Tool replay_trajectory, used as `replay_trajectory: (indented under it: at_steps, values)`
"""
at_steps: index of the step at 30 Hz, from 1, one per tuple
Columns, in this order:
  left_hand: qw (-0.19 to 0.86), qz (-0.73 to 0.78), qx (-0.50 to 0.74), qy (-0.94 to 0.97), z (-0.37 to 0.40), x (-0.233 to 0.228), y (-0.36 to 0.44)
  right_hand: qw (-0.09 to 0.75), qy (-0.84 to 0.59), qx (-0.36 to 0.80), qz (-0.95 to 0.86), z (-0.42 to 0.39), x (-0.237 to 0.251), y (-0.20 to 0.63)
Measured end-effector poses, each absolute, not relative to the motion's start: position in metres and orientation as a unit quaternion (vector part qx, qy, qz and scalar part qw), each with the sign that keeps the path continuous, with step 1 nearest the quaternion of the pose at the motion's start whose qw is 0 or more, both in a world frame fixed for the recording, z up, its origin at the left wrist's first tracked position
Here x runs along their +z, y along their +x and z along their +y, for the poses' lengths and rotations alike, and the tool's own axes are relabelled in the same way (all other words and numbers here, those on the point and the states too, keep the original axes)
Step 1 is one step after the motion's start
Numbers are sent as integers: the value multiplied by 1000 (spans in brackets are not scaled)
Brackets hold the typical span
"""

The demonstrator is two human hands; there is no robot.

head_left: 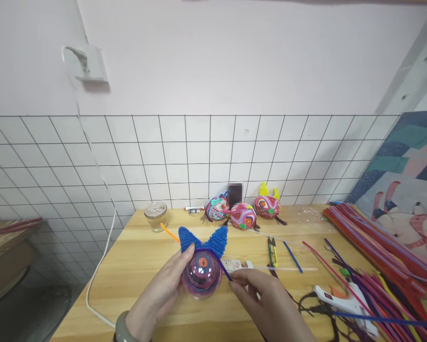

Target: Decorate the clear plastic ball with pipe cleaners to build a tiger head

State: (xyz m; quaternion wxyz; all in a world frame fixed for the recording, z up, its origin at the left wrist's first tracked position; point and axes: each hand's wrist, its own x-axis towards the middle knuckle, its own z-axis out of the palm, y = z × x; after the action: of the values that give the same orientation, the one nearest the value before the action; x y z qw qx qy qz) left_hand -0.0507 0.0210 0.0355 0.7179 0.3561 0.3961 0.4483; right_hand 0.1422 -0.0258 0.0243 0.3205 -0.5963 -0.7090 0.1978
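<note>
One wooden table [135, 270] fills the lower half of the frame, backed by a white tiled wall [199, 152]. Along the right edge lies a big heap of pipe cleaners [384, 256] in red, purple and other colours, and at the lower right a white glue gun [345, 301] rests among them with its dark cord trailing towards the centre. Three finished woven heads [242, 211] sit in a row at the back of the table, a small glass jar [156, 216] stands to their left, and green-handled snips [272, 251] lie right of centre.

At lower centre the left hand [160, 294] cups the round head with blue ears [201, 266], thumb pressed against its left side, holding it just above the tabletop. The right hand [270, 304] pinches a thin blue pipe cleaner [225, 270] that runs up to the head's right side, fingertips closed on it.

The head is smooth and domed, so a firm tug from the right hand could roll it out of the cupped palm. The glue gun's cord lies near the right wrist and could snag on it; whether the gun is hot cannot be told.
</note>
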Motion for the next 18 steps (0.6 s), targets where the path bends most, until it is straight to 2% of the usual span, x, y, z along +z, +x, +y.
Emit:
replay_trajectory:
  at_steps: [18]
  values:
    - [742, 375, 431, 351, 20, 31, -53, 345, -582, 244, -695, -24, 38, 135]
